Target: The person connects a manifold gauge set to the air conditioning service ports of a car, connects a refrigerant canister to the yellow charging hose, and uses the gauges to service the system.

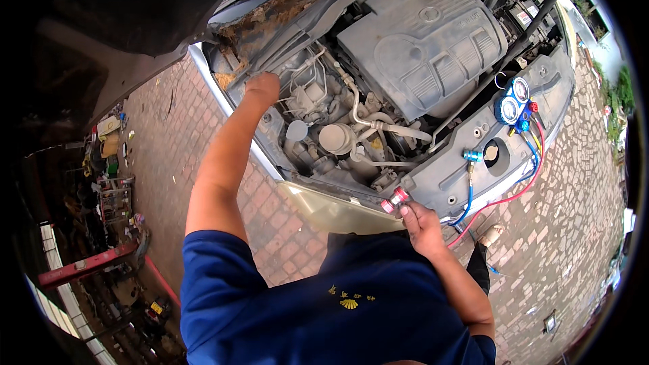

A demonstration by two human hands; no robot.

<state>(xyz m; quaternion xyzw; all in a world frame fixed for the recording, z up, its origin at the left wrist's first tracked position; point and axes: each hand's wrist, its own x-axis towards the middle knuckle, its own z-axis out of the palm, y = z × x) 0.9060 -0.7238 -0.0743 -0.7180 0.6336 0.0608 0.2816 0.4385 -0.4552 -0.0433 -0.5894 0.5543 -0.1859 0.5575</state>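
My right hand [422, 228] is closed around a red and silver quick coupler [395, 199], held over the front edge of the engine bay. My left hand [262, 88] reaches to the left side of the bay, next to metal pipes [353, 91]. Its fingers are curled, and whatever they grip is hidden. On the front panel at right lies a manifold gauge set [512, 105] with two round dials. A blue coupler [472, 155] rests on the same panel, on a blue hose [469, 199]. The red hose [497, 203] sags over the car's front edge.
A large grey engine cover [429, 40] fills the middle of the bay, with a battery [524, 17] at far right. The raised hood [122, 20] hangs at upper left. A person's foot [491, 234] stands on the brick paving [541, 257]. Clutter and a red beam [88, 265] lie left.
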